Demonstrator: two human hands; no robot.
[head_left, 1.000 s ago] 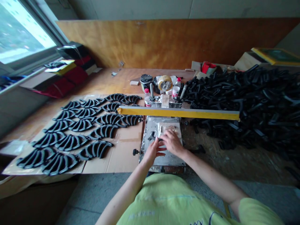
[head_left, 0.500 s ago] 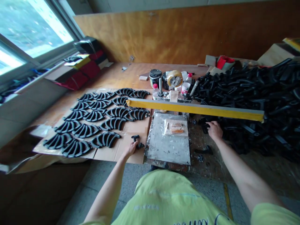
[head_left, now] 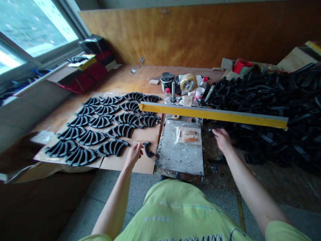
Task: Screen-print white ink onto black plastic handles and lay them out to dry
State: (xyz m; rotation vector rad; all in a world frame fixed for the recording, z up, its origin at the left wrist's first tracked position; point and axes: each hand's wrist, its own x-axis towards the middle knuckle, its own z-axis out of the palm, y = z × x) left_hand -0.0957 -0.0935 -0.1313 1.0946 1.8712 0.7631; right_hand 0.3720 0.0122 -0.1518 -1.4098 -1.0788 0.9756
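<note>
On the cardboard lies a single black curved handle [head_left: 148,150], with a small knob-like end near the metal plate. Just to its left is my left hand [head_left: 134,154], fingers loosely bent and apart, with a small gap to the handle. My right hand [head_left: 222,138] is over the bench right of the plate, fingertips drawn together beside a small cluster of dark parts [head_left: 208,130]. Whether it pinches one of them is too small to make out. Below that hand lie another black handle [head_left: 217,160] and more small dark parts [head_left: 214,168].
Rows of black curved handles [head_left: 87,137] cover the cardboard [head_left: 136,164]. A grey metal plate [head_left: 179,157] sits centrally, below a yellow-edged bar [head_left: 213,114]. Behind stand a black tub [head_left: 167,82], tape roll [head_left: 188,83] and bottles. A black handle heap [head_left: 271,90] fills the right.
My left hand has let go of the black handle and drawn left, leaving it on the cardboard. My right hand has moved left from the dark pieces by the heap toward the small parts.
</note>
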